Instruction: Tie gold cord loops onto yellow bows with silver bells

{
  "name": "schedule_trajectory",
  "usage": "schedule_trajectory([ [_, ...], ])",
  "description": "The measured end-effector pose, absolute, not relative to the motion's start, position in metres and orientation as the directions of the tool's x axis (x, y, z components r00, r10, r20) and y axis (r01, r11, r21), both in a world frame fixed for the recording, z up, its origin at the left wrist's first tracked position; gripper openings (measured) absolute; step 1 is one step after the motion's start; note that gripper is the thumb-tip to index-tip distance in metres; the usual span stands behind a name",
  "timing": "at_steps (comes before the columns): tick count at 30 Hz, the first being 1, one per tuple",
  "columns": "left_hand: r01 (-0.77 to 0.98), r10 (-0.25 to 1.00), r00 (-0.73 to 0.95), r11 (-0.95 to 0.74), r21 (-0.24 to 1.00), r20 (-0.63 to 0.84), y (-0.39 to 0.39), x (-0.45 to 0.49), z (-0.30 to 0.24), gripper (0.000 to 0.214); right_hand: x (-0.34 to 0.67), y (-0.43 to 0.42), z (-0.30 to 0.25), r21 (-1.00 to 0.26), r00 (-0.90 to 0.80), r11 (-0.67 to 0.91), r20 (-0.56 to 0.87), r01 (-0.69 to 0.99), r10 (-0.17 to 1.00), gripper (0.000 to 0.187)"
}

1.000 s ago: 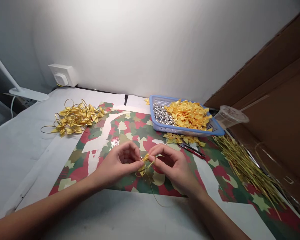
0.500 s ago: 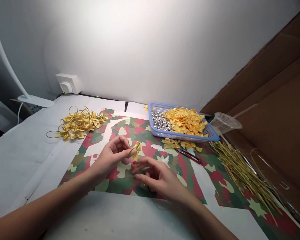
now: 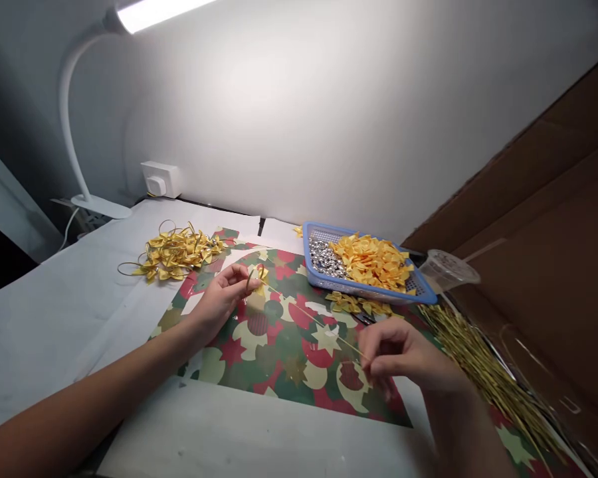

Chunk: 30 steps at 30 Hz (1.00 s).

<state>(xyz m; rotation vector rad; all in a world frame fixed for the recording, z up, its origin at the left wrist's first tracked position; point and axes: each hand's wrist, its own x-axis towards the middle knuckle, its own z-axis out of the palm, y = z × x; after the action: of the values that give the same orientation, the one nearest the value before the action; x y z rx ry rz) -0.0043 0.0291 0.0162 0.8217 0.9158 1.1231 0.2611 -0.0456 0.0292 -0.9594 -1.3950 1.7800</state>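
My left hand (image 3: 224, 299) is closed, pinching a small yellow ribbon bow (image 3: 262, 275) and the looped gold cord beside it between thumb and fingers. A thin gold cord (image 3: 319, 322) runs from there in a straight line down to the right. Its far end is between the closed fingers of my right hand (image 3: 406, 352), which is slightly blurred. Both hands are above a camouflage-patterned sheet (image 3: 284, 358). Beyond my left hand lies a heap of finished-looking yellow bows on gold loops (image 3: 177, 251).
A blue basket (image 3: 311, 273) contains silver beads (image 3: 327, 257) and yellow bows (image 3: 373, 262). Loose bows (image 3: 346, 302) and partly hidden cutters (image 3: 363, 318) lie before it. Gold cords (image 3: 471, 358), a clear plastic cup (image 3: 446, 271) and cardboard (image 3: 543, 219) are right; a lamp (image 3: 67, 126) stands left.
My right hand has moved away to the right, drawing the cord out straight. My left hand still pinches the bow. The view has shifted, bringing the lamp's lit head into sight.
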Motion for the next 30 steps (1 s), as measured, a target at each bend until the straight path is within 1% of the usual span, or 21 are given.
schedule_trajectory([
  [2, -0.389, 0.968, 0.163, 0.241, 0.889, -0.191, 0.031, -0.006, 0.016, 0.031, 0.27, -0.046, 0.026, -0.984, -0.492, -0.099, -0.014, -0.147, 0.87, 0.005],
  [5, -0.408, 0.965, 0.155, 0.256, 0.876, -0.21, 0.033, -0.007, 0.015, 0.027, 0.278, -0.045, 0.022, -0.972, -0.417, 0.043, 0.14, -0.233, 0.898, 0.007],
  [9, -0.418, 0.96, 0.156, 0.277, 0.865, -0.232, 0.032, -0.006, 0.017, 0.023, 0.284, -0.044, 0.02, -0.916, -0.277, 0.194, 0.3, -0.352, 0.913, 0.015],
  [13, -0.432, 0.959, 0.156, 0.281, 0.857, -0.236, 0.03, -0.006, 0.018, 0.02, 0.285, -0.048, 0.017, -0.828, -0.175, 0.284, 0.409, -0.484, 0.896, 0.013],
  [15, -0.434, 0.958, 0.167, 0.285, 0.854, -0.235, 0.03, -0.006, 0.018, 0.019, 0.285, -0.049, 0.015, -0.754, -0.132, 0.269, 0.425, -0.6, 0.896, 0.01],
  [16, -0.433, 0.956, 0.176, 0.289, 0.854, -0.234, 0.03, -0.006, 0.018, 0.019, 0.286, -0.049, 0.015, -0.69, -0.112, 0.238, 0.42, -0.683, 0.9, 0.01],
  [18, -0.429, 0.953, 0.196, 0.296, 0.854, -0.232, 0.029, -0.006, 0.018, 0.019, 0.287, -0.048, 0.015, -0.511, -0.087, 0.137, 0.39, -0.848, 0.917, 0.014],
  [19, -0.426, 0.951, 0.208, 0.299, 0.854, -0.23, 0.028, -0.006, 0.018, 0.02, 0.286, -0.046, 0.016, -0.42, -0.087, 0.083, 0.371, -0.904, 0.925, 0.016],
  [21, -0.418, 0.945, 0.235, 0.311, 0.854, -0.229, 0.024, -0.005, 0.019, 0.02, 0.282, -0.042, 0.017, -0.306, -0.086, 0.019, 0.326, -0.952, 0.941, 0.018],
  [22, -0.414, 0.94, 0.252, 0.319, 0.853, -0.229, 0.022, -0.004, 0.019, 0.02, 0.277, -0.039, 0.019, -0.291, -0.073, 0.015, 0.289, -0.957, 0.955, 0.018],
  [23, -0.41, 0.935, 0.269, 0.328, 0.851, -0.231, 0.019, -0.003, 0.02, 0.02, 0.269, -0.038, 0.02, -0.302, -0.041, 0.035, 0.24, -0.953, 0.97, 0.019],
  [24, -0.405, 0.929, 0.287, 0.337, 0.85, -0.233, 0.016, -0.002, 0.02, 0.02, 0.26, -0.036, 0.021, -0.347, 0.005, 0.069, 0.183, -0.935, 0.983, 0.019],
  [25, -0.4, 0.923, 0.307, 0.347, 0.848, -0.233, 0.013, -0.001, 0.02, 0.02, 0.248, -0.036, 0.022, -0.429, 0.083, 0.113, 0.087, -0.896, 0.993, 0.019],
  [27, -0.39, 0.905, 0.355, 0.369, 0.844, -0.232, 0.008, 0.002, 0.02, 0.021, 0.222, -0.037, 0.022, -0.641, 0.193, 0.102, -0.073, -0.76, 0.979, 0.022],
  [28, -0.386, 0.895, 0.38, 0.382, 0.84, -0.232, 0.006, 0.004, 0.019, 0.021, 0.209, -0.039, 0.022, -0.724, 0.233, 0.074, -0.122, -0.685, 0.965, 0.023],
  [30, -0.389, 0.877, 0.421, 0.406, 0.827, -0.233, 0.002, 0.006, 0.018, 0.021, 0.187, -0.044, 0.02, -0.822, 0.291, 0.054, -0.139, -0.566, 0.947, 0.025],
])
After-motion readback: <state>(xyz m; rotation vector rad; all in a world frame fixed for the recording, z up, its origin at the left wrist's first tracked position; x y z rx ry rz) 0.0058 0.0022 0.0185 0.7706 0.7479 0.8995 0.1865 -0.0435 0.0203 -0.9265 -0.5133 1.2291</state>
